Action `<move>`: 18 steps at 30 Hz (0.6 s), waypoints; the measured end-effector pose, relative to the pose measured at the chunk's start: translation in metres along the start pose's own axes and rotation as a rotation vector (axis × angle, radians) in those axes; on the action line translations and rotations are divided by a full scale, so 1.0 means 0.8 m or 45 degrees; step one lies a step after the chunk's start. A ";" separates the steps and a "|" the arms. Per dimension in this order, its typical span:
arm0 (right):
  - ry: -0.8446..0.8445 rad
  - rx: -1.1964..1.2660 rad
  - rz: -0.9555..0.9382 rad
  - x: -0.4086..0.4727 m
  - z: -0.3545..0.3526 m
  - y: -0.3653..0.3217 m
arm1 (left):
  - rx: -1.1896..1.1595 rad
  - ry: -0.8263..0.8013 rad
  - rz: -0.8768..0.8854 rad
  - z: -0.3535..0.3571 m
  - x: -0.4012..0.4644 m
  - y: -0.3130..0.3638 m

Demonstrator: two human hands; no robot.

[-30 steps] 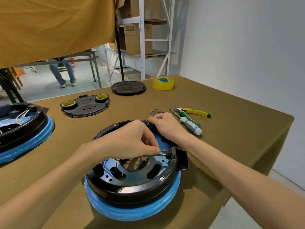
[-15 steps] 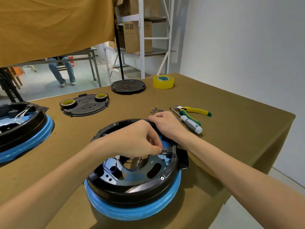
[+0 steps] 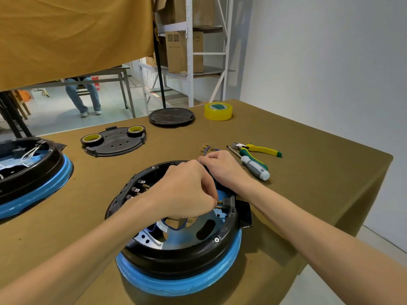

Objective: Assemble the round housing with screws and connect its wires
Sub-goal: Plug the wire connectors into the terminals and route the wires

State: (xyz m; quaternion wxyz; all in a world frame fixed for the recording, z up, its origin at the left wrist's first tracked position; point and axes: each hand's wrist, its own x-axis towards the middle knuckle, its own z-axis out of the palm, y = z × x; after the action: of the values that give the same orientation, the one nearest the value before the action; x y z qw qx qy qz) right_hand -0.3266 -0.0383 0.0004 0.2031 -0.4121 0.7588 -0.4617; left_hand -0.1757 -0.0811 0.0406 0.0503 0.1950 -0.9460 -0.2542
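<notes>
Low in the middle of the frame, the round housing (image 3: 176,256), black with a blue band around its base, sits on the brown table (image 3: 308,172). Over its open top, the left hand (image 3: 187,192) has its fingers curled together, pinching a small brass terminal at the end of a blue wire (image 3: 174,226); the terminal sits right at a black connector block (image 3: 226,202) on the housing's right rim. The right hand (image 3: 222,167) rests on the far rim with its fingers curled down over the edge; whether they hold anything there cannot be told.

Just right of that hand lie a screwdriver (image 3: 253,165) and, beyond it, yellow-handled pliers (image 3: 259,148), with a few loose brass terminals (image 3: 204,148) nearby. Toward the upper middle are a roll of yellow tape (image 3: 218,111), a black round lid (image 3: 171,116) and a black plate (image 3: 114,143) carrying two small tape rolls. At the left edge stands a second housing (image 3: 28,170).
</notes>
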 end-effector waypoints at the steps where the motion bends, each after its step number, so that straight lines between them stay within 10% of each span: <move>1: 0.003 0.005 0.003 0.001 0.000 0.001 | 0.002 0.013 0.022 0.002 -0.001 0.000; 12: 0.290 0.177 -0.003 0.012 -0.007 0.015 | -0.050 0.400 0.225 -0.006 -0.041 -0.043; 18: 0.397 -0.541 -0.004 0.034 -0.039 0.055 | -0.017 0.410 -0.064 -0.034 -0.047 -0.085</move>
State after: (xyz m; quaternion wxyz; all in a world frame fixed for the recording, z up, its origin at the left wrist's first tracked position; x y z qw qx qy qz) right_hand -0.3827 -0.0334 -0.0204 -0.0081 -0.3706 0.8603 -0.3501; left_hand -0.1122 -0.1331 0.0302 0.1960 0.2566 -0.9188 -0.2270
